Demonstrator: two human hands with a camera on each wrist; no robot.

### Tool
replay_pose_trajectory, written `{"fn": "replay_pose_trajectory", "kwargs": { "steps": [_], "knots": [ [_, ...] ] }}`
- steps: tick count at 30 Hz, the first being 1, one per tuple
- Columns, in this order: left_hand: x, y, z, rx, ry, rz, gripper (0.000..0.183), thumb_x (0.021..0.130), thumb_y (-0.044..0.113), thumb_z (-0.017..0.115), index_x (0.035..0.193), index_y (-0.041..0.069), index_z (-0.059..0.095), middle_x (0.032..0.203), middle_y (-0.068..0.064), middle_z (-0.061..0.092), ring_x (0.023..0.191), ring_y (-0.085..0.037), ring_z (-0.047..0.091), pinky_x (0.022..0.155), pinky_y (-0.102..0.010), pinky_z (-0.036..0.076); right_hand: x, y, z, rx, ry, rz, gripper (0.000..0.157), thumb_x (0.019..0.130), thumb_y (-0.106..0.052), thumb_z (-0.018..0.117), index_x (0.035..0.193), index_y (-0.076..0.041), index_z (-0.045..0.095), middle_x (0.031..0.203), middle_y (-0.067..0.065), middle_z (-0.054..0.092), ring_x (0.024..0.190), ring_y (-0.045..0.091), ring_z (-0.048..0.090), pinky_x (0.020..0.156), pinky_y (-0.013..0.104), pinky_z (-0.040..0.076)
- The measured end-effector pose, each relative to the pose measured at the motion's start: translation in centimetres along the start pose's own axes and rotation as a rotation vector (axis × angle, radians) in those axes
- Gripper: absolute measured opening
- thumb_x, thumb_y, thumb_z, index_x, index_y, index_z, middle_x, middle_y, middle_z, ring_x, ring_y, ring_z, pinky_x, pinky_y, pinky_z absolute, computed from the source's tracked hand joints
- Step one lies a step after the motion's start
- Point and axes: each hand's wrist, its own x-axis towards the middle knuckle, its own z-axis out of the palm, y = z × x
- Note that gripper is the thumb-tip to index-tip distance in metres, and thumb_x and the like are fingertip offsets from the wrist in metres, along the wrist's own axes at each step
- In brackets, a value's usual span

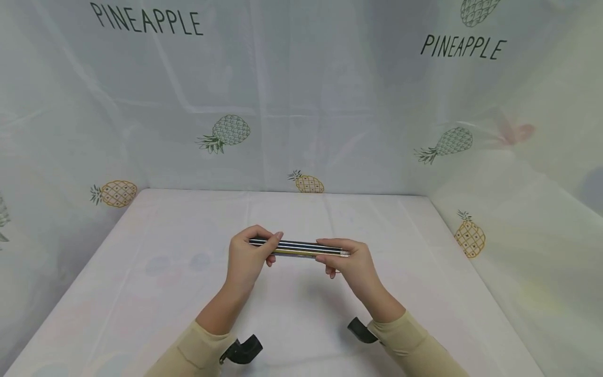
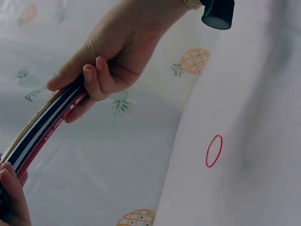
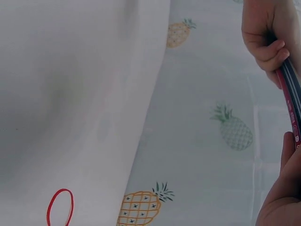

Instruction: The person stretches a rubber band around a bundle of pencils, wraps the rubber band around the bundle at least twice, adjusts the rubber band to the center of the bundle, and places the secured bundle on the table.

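Note:
Both hands hold a bundle of pencils (image 1: 303, 248) level above the table. The pencils have dark blue, white, gold and red sides. My left hand (image 1: 247, 256) grips the left end, thumb along the near side. At the other end, my right hand (image 1: 355, 264) pinches the bundle between thumb and fingers, close to the pale pencil tips. The left wrist view shows the pencils (image 2: 44, 125) running between the two hands. A thin red rubber band (image 2: 207, 154) lies on the white surface, apart from the hands; in the head view it is mostly hidden by my right hand.
The table (image 1: 179, 220) is covered with a white cloth. Behind it and at both sides hang pale sheets (image 1: 330, 104) printed with pineapples. A black camera (image 1: 242, 350) sits at the left wrist and another camera (image 1: 361, 331) at the right.

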Motion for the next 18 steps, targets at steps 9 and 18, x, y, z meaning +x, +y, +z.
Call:
{"fn": "replay_pose_trajectory", "kwargs": {
  "steps": [9, 18],
  "knots": [
    [0.4, -1.0, 1.2, -0.007, -0.076, -0.019, 0.012, 0.083, 0.012, 0.078, 0.081, 0.004, 0.069, 0.067, -0.011, 0.063, 0.046, -0.021, 0.057, 0.048, -0.025, 0.051, -0.3, 0.8, -1.3, 0.073, 0.025, 0.013, 0.032, 0.077, 0.001, 0.079, 0.106, 0.009, 0.070, 0.083, 0.016, 0.065, 0.057, 0.018, 0.055, 0.052, 0.025, 0.049],
    [1.1, -1.8, 2.2, 0.046, -0.184, -0.052, 0.018, 0.083, 0.017, 0.079, 0.095, 0.009, 0.069, 0.083, -0.008, 0.068, 0.058, -0.024, 0.062, 0.057, -0.027, 0.054, -0.4, 1.8, -2.9, 0.056, 0.082, 0.058, 0.028, 0.077, 0.000, 0.080, 0.102, 0.008, 0.072, 0.092, 0.016, 0.064, 0.053, 0.014, 0.050, 0.050, 0.022, 0.043]
  ]
}}
